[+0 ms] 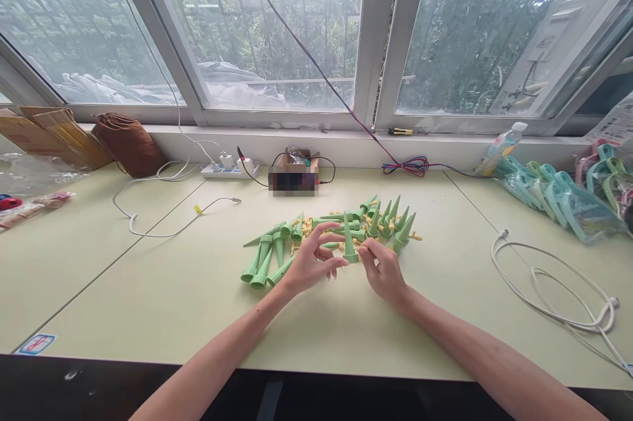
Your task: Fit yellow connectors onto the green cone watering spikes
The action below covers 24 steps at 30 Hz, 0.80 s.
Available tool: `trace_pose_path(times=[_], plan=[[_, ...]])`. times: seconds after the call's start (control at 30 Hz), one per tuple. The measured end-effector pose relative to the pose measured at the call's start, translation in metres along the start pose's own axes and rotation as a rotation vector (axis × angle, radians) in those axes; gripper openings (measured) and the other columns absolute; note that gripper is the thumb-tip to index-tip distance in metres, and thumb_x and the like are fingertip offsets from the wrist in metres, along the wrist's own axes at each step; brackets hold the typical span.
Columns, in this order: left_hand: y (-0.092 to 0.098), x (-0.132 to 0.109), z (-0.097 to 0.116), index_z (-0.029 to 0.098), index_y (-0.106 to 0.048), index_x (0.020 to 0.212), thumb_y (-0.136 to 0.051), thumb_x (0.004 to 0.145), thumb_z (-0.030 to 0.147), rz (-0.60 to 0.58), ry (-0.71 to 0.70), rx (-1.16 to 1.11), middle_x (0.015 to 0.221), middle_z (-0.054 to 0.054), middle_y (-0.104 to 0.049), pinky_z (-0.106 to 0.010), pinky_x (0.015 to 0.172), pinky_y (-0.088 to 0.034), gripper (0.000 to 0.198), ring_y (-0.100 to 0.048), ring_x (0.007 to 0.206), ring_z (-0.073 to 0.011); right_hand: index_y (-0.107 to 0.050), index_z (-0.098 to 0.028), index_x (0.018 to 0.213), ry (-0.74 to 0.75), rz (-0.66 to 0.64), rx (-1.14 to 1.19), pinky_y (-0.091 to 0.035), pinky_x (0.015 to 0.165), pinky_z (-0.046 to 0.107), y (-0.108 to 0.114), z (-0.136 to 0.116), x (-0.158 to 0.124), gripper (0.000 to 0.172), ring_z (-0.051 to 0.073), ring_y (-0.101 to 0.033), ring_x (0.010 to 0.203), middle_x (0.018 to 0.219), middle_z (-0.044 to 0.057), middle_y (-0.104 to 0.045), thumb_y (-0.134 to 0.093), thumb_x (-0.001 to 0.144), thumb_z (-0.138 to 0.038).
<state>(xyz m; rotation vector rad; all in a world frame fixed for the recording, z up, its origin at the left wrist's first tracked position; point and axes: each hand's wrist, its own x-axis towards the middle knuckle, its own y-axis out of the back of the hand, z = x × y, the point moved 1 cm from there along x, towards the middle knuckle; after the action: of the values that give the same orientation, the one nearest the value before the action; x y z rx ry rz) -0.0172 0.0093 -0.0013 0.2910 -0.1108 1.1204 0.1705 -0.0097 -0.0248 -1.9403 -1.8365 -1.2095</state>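
Several green plastic cones (380,218) and small yellow parts (308,226) lie in a heap on the pale green table (148,289). More green cones (262,256) lie flat at the heap's left. One green cone (349,240) stands upright, tip up, between my hands. My left hand (311,262) hovers just left of it, fingers spread and holding nothing. My right hand (383,269) is just right of that cone with its fingertips pinched together at the cone's base; what they hold is too small to name.
A white power strip (228,170) and a small box with wires (294,173) sit at the back by the window. White cables (548,295) lie on the right, another white cable (158,226) on the left. Teal clips in bags (558,196) are piled far right.
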Motion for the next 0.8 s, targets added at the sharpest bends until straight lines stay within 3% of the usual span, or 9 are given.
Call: trace_pose_path(times=[0.17,0.27,0.4,0.53,0.67,0.8], plan=[[-0.001,-0.004,-0.016,0.028,-0.045,0.132,-0.071,0.087,0.027,0.110,-0.386,0.439,0.113,-0.010,-0.071,-0.025,0.058,-0.058,0.052,-0.064,0.053,-0.0077,-0.038,-0.023,0.070,-0.068,-0.021,0.017,-0.029,0.050,0.025,-0.001,0.002,-0.001,0.032,0.012,-0.034,0.051,0.059,-0.004,-0.039,-0.042,0.102,-0.028],[-0.003,-0.005,-0.018,0.028,-0.043,0.134,-0.068,0.090,0.026,0.133,-0.470,0.487,0.112,-0.010,-0.072,-0.022,0.056,-0.057,0.051,-0.064,0.054,-0.0078,-0.040,-0.024,0.071,-0.097,-0.018,0.031,-0.031,0.049,0.026,-0.002,0.002,-0.002,0.032,0.013,-0.036,0.050,0.058,-0.003,-0.042,-0.040,0.102,-0.030],[-0.006,-0.004,-0.009,0.026,-0.045,0.129,-0.069,0.088,0.033,0.139,-0.352,0.360,0.119,-0.011,-0.066,-0.021,0.053,-0.056,0.048,-0.062,0.052,-0.0055,-0.044,-0.024,0.073,-0.108,0.015,0.029,-0.032,0.049,0.027,-0.002,0.001,-0.002,0.031,0.014,-0.038,0.049,0.059,-0.002,-0.043,-0.038,0.103,-0.032],[-0.006,-0.001,-0.003,0.021,-0.052,0.113,-0.052,0.097,0.041,0.169,-0.155,0.100,0.088,-0.002,-0.064,-0.015,0.039,-0.044,0.026,-0.053,0.041,-0.0032,-0.047,-0.022,0.077,-0.043,0.047,-0.018,-0.033,0.051,0.025,-0.001,-0.001,-0.002,0.028,0.013,-0.040,0.052,0.061,-0.003,-0.043,-0.040,0.103,-0.030],[-0.006,0.001,0.001,0.018,-0.051,0.107,-0.046,0.097,0.052,0.056,0.017,-0.131,0.065,0.002,-0.062,-0.014,0.030,-0.032,0.035,-0.047,0.031,-0.0052,-0.050,-0.021,0.079,0.095,0.038,-0.062,-0.035,0.055,0.024,-0.001,-0.002,-0.002,0.025,0.013,-0.042,0.058,0.067,-0.001,-0.047,-0.042,0.103,-0.024],[-0.007,0.002,0.008,0.017,-0.049,0.111,-0.050,0.095,0.055,-0.038,0.136,-0.211,0.058,0.002,-0.063,-0.017,0.034,-0.038,0.042,-0.051,0.032,-0.0087,-0.054,-0.021,0.084,0.167,-0.023,-0.072,-0.037,0.056,0.025,-0.001,-0.001,-0.003,0.022,0.014,-0.043,0.060,0.071,0.001,-0.050,-0.041,0.102,-0.021]])
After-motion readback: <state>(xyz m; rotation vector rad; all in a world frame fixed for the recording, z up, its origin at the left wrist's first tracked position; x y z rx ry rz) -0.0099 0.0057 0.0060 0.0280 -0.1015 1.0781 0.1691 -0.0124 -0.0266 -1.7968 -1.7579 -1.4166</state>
